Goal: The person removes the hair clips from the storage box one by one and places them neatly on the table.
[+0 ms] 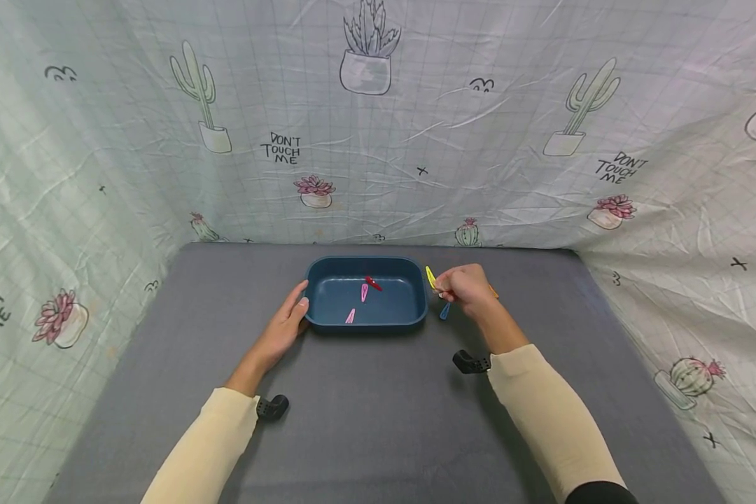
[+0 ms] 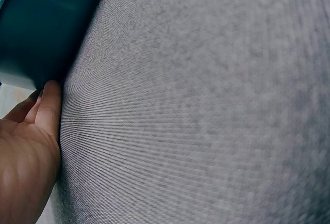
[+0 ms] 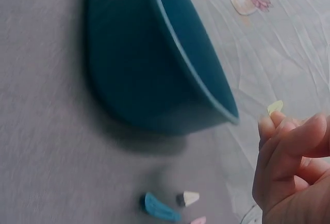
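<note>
A dark blue rectangular tray [image 1: 367,327] stands on the grey table, with pink hair clips [image 1: 364,292] and a red hair clip [image 1: 373,283] inside. My left hand [image 1: 283,327] rests against its left end, fingers fairly straight; the left wrist view shows the fingers [image 2: 50,108] by the tray wall [image 2: 46,28]. Just beyond the right end, my right hand [image 1: 469,287] pinches a yellow hair clip [image 1: 430,277], whose tip [image 3: 275,107] shows past the fingertips in the right wrist view.
On the table under the right hand lie a blue hair clip [image 3: 161,208], a white clip [image 3: 191,198] and a pink one [image 3: 198,220], partly cut off. An orange-yellow piece [image 1: 494,291] peeks out behind that hand. Patterned cloth [image 1: 416,140] hangs behind and at both sides.
</note>
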The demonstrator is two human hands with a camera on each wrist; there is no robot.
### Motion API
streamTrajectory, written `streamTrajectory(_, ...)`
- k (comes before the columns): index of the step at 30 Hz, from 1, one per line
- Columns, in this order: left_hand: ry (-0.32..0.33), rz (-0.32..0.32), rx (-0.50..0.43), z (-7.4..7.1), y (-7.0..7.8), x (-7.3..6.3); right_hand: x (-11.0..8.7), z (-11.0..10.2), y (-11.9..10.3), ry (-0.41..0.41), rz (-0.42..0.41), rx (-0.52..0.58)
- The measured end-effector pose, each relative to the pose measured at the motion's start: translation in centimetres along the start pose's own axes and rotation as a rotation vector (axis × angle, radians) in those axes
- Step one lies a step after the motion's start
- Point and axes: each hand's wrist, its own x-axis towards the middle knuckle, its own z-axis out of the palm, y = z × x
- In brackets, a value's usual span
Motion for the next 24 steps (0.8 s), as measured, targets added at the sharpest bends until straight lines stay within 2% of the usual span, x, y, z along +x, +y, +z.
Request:
streamTrajectory(8, -0.008, 0.004, -0.017, -0.1, -0.2, 0.2, -0.4, -2.1, 1.8, 0.029, 0.024, 0.004)
streamTrajectory(24, -0.015, -0.002, -0.025, -0.2, 0.2, 0.1, -1.0, -3.6, 4.3, 0.067, 0.065, 0.024)
